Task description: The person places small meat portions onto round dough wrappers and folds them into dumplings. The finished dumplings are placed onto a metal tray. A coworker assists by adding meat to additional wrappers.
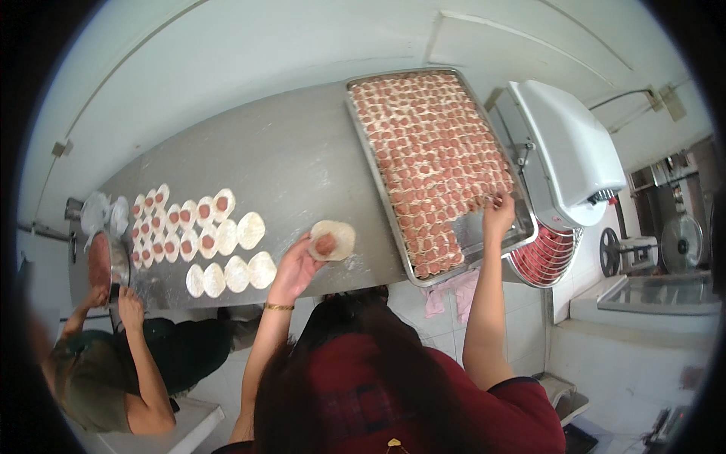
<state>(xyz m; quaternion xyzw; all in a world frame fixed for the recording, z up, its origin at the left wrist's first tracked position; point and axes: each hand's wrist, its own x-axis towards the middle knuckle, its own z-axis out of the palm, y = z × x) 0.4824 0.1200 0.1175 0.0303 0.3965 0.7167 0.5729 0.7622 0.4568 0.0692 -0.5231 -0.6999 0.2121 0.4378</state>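
Observation:
My left hand holds a round dough wrapper over the near side of the steel table, thumb at its edge, with a lump of pink minced meat on it. My right hand reaches over a large metal tray, its fingertips pinched on a small dumpling at the edge of the packed rows. These meat-topped dumplings fill most of the tray; its near right corner shows bare metal. On the table to the left, several wrappers lie in overlapping rows, many topped with meat.
At the far left, a co-worker's hands are at a metal bowl of minced meat, beside plastic bags. Right of the tray stands a white mixer with a wire guard over its meat-filled bowl. Pink cloths hang below the tray.

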